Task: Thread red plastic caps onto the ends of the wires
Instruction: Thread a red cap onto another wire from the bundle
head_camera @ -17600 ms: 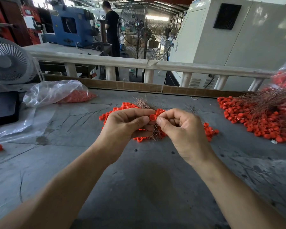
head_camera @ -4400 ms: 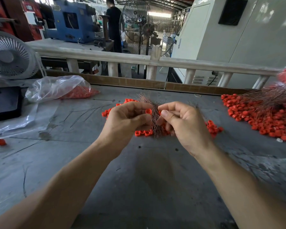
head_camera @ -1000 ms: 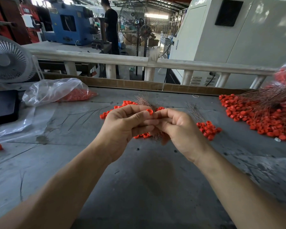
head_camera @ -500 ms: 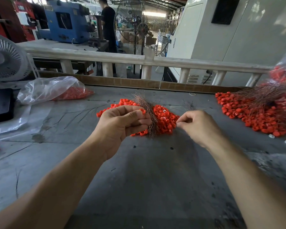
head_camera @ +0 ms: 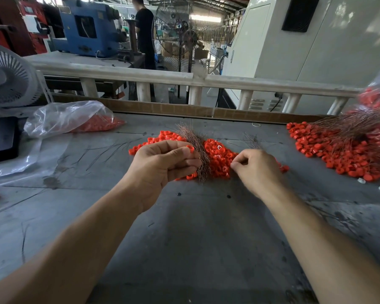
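The near half of the grey table (head_camera: 195, 249) is bare apart from the two forearms, so there is free room to work close in. The left hand (head_camera: 160, 170) is curled shut around a bundle of thin copper wires (head_camera: 198, 154), with one red cap (head_camera: 190, 148) pinched at the fingertips. The right hand (head_camera: 257, 170) hovers low over the pile of loose caps (head_camera: 217, 159) with thumb and forefinger nearly closed; whether they already hold a cap I cannot tell. This looks like the pick-up step: next, a cap has to be lifted and lined up with a single wire end, which calls for fine aim. Farther right lies a heap of finished capped wires (head_camera: 342, 145), well apart. At far left sit a plastic bag (head_camera: 68, 117) and a small fan (head_camera: 7, 77). A raised board (head_camera: 206, 110) edges the far side.
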Available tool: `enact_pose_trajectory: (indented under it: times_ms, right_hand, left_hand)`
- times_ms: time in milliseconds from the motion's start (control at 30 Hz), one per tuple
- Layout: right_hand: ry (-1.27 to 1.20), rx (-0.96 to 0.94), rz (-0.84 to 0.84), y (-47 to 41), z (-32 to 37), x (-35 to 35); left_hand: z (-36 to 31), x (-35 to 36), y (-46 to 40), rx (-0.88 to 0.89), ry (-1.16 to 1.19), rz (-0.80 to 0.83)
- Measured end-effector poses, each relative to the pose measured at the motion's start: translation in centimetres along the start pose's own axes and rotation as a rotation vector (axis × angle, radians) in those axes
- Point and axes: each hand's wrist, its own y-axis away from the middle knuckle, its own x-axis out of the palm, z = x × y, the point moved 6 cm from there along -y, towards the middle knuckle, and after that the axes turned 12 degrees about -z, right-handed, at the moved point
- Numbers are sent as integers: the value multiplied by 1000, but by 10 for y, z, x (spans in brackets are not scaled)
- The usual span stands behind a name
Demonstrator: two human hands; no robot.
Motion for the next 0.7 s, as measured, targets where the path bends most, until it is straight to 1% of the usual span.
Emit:
enact_pose_trajectory:
  times_ms: [100,167,267,333,400,467,633,700]
  right_hand:
    - [-151,17,-70,-1,2,-10]
    - [-299,4,-68,0,10,-16]
    - [-499,-73,22,8,33,-20]
    - [-586,-133,101,17,49,-22]
    - [-626,-167,148,25,61,-22]
    - [-634,-172,160,29,66,-21]
    - [-749,-65,139,33,68,-20]
    - [-771,-57,133,34,69,-22]
  left_hand:
    - [1,0,-1,-3,1,-1]
    - [2,-1,-1,-8,3,0]
    - [3,0,-2,-14,3,3]
    - [5,1,-2,-15,3,9]
    - [5,2,-1,-15,3,17]
    - [5,3,-1,-16,2,23]
    - [4,2,-1,-17,2,24]
    - [4,2,-1,-11,3,24]
